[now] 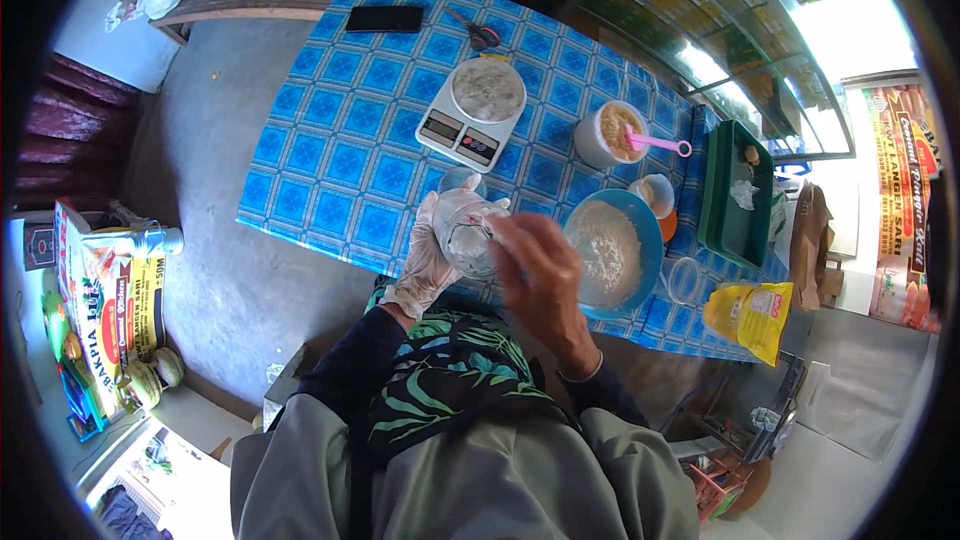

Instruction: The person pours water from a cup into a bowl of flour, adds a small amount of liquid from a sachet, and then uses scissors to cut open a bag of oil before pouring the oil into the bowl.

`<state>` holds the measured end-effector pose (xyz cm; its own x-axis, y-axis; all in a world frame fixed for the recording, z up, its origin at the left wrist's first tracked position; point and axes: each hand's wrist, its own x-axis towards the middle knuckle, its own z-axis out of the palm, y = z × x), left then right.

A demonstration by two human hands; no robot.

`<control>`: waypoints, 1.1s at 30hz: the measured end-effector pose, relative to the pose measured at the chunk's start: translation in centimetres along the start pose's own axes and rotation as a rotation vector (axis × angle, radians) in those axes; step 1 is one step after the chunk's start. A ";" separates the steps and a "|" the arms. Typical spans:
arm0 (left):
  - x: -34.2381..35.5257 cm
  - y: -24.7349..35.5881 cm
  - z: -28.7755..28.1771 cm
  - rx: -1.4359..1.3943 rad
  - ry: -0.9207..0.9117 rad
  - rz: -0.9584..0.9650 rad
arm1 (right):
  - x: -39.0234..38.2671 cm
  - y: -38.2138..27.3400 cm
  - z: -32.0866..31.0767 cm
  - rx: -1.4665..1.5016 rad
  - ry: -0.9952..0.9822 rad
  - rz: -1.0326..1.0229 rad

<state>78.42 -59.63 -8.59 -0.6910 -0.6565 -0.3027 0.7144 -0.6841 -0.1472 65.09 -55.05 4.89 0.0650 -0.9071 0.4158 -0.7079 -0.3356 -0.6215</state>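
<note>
A thin whitish glove covers my left hand (424,265), whose fingers wrap round a clear cup-like container (468,242) at the table's near edge. Something white shows inside the container. My bare right hand (545,275) is at the container's right side, its fingers curled and slightly blurred near the rim; what they pinch, if anything, is hidden. To the right of that hand sits a blue bowl (652,258) of white flour-like powder (605,252). Beyond the container stands a white kitchen scale (458,136) with a round, powder-dusted plate.
A white tub (592,143) of crumbly tan stuff holds a pink scoop (660,144). Farther right are a green tray (718,185), a clear cup (685,281) and a yellow bag (750,320). A black phone (384,19) and scissors (482,37) lie at the far side.
</note>
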 end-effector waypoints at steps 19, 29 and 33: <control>-1.4 5.0 -2.6 0.148 0.048 -0.032 | 1.1 1.6 7.4 -0.501 -0.171 0.083; -1.2 7.1 -4.2 0.189 0.121 -0.147 | -1.3 3.9 10.1 -0.389 -0.198 0.119; -1.2 7.2 -5.7 0.547 0.073 -0.167 | -4.1 6.4 10.7 -0.366 -0.203 0.155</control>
<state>85.00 -61.95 -14.67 -0.7660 -0.5153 -0.3842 0.4222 -0.8541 0.3037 67.81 -56.20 -7.87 0.0499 -0.9833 0.1747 -0.9201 -0.1133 -0.3749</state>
